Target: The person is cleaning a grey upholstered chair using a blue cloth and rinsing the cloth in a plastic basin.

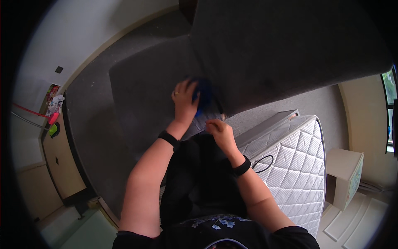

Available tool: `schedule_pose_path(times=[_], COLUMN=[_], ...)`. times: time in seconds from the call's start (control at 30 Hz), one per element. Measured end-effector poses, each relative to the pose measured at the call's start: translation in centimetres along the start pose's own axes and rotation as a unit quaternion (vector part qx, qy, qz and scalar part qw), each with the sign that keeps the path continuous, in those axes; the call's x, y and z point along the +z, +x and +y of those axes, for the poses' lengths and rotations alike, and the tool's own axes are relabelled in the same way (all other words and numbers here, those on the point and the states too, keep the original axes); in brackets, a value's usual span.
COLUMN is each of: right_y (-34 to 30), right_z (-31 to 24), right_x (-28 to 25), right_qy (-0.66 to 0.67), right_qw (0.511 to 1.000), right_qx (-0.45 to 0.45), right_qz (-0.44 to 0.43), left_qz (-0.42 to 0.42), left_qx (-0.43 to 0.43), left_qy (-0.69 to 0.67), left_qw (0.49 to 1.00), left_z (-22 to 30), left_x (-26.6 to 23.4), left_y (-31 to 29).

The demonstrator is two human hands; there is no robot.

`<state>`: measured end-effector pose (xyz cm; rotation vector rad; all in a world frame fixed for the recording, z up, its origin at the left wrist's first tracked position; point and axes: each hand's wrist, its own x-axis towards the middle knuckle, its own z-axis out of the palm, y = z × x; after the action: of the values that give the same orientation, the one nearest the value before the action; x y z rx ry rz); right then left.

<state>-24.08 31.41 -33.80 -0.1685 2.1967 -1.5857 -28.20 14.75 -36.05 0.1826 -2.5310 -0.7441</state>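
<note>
My left hand (185,101) presses over a dark blue, soft-looking bundle (204,93), perhaps a cloth; motion blurs it, and the fingers curl round its left side. Beneath it is a dark grey fabric-covered piece (145,79), flat like a sofa seat, which meets a second large grey panel (286,50) along a seam. My right hand (222,133) hovers close to me, just below the bundle, with the fingers curled together. Whether anything small is in that grip is hidden. A shiny dark patch (195,126) lies between the two hands.
A white quilted mattress (290,166) leans at my right, with a thin black loop (263,164) by its edge. Beyond it stands a small white cabinet (344,174). A red dustpan (53,118) and a green brush head (54,130) are by the left wall.
</note>
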Motion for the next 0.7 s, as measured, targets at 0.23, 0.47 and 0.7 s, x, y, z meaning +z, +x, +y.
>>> schedule_pose_path(times=[0.23,0.47,0.7], right_y=[3.5,4.9,5.7], right_z=[-0.2,0.7,0.9], right_x=[2.5,3.8,3.6], right_qy=[-0.102,-0.118,-0.137], right_qw=[0.990,0.991,0.986], right_qx=[-0.097,-0.067,-0.073], right_qz=[-0.001,-0.001,-0.067], left_qz=[-0.117,-0.086,-0.187], left_qx=[0.067,0.101,0.269], left_qy=[0.149,0.163,0.064], left_qw=[0.980,0.978,0.943], left_z=[-0.8,-1.2,-1.7], left_x=[1.0,2.6,0.7], left_y=[1.3,1.4,3.0])
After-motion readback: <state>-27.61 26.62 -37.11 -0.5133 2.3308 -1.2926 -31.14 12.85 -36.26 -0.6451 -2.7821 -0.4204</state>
